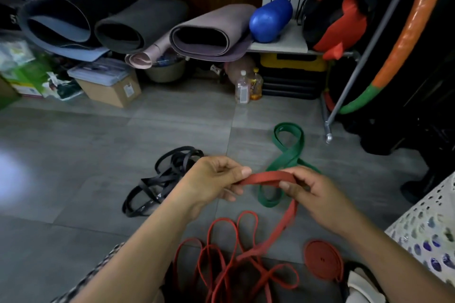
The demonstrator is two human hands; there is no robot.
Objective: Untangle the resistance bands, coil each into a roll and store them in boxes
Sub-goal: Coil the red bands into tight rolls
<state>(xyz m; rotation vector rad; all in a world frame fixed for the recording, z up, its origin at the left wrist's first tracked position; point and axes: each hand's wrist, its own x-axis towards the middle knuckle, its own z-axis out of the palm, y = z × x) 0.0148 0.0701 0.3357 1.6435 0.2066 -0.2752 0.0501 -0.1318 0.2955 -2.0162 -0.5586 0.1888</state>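
nearest me the thin red bands (pixel 221 265) lie looped in a tangle, with a coiled red roll (pixel 322 259) beside them on the floor. my left hand (pixel 216 179) and right hand (pixel 302 189) each pinch the wide red band (pixel 268 177), whose tail drops into that tangle; i judge a hard pull would cinch the knot. beyond lie the green band (pixel 288 152) and black bands (pixel 162 179). far back, a clear lidded bin (pixel 98 72) sits on a cardboard box (pixel 110 91); contents unreadable

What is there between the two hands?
The head view shows a flat red band bridging the gap: the left hand pinches one end of that stretch, and the right hand grips the other.
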